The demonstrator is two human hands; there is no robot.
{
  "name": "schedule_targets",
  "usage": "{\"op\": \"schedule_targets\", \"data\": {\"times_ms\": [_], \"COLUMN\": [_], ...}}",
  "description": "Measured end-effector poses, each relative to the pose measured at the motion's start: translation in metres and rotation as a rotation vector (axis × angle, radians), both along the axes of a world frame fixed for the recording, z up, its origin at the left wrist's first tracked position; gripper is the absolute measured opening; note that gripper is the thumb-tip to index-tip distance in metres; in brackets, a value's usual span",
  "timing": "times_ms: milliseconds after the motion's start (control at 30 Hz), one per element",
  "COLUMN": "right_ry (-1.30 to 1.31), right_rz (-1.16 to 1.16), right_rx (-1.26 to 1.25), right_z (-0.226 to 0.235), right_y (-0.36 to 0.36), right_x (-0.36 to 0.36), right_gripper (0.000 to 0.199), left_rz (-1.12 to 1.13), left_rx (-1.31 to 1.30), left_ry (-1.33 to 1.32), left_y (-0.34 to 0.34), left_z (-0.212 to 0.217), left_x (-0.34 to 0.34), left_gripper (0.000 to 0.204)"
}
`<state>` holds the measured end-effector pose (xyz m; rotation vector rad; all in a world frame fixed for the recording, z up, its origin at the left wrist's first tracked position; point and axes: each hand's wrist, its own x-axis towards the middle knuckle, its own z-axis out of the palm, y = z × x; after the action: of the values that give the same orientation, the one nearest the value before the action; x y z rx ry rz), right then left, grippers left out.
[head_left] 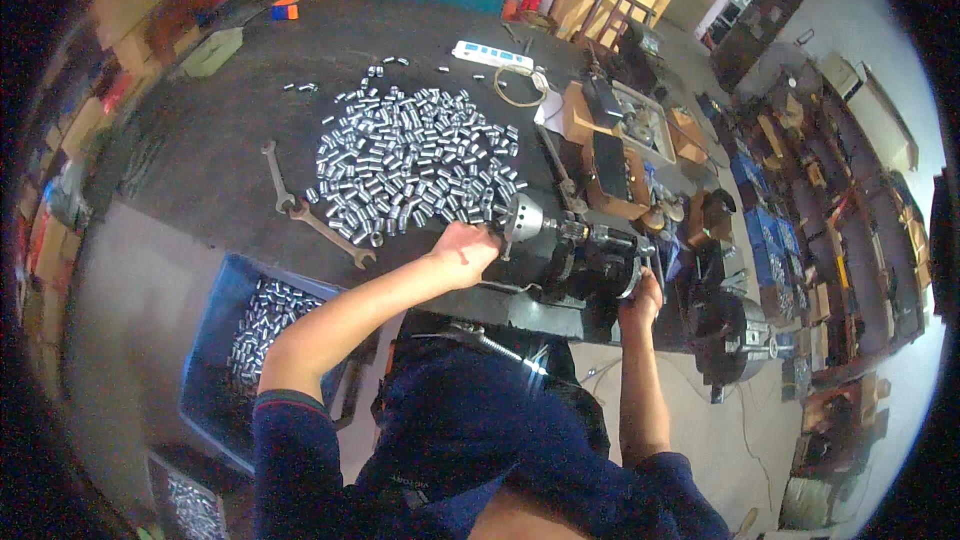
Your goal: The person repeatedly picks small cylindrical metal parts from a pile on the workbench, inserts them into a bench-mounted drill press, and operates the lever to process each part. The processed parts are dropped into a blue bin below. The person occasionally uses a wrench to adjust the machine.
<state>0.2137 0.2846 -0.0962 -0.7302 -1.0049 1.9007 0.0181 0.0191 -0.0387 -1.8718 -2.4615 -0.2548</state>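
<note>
A small dark bench machine (565,260) stands at the table's front edge, with a round, holed metal head (525,220) at its left end. My left hand (468,252) is closed beside this head, its fingertips mostly hidden; whatever they pinch is too small to make out. At the machine's right end, my right hand (643,302) is wrapped round a curved metal handle (632,283). A large heap of short shiny metal sleeves (410,155) spreads over the dark table, reaching close to my left hand.
Two open-ended wrenches (310,215) lie left of the heap. Below the table's left side, a blue bin (205,365) holds more sleeves. Behind the heap are a white power strip (490,55) and a wire coil (520,100). Boxes (615,175) crowd the right; a motor (730,335) stands beyond my right hand.
</note>
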Motion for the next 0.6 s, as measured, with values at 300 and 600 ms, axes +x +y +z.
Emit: {"op": "schedule_targets", "data": {"times_ms": [300,600], "right_ry": [0.033,0.041], "right_rz": [0.02,0.156], "right_rx": [0.018,-0.032], "right_z": [-0.006,-0.008], "right_y": [0.004,0.012], "right_x": [-0.001,0.01], "right_gripper": [0.01,0.02], "left_rz": [0.222,0.0], "left_rx": [0.643,0.78], "left_ry": [-1.292,-1.459], "left_y": [-0.035,-0.019], "left_z": [0.037,0.045], "left_x": [-0.024,-0.012], "left_gripper": [0.017,0.012]}}
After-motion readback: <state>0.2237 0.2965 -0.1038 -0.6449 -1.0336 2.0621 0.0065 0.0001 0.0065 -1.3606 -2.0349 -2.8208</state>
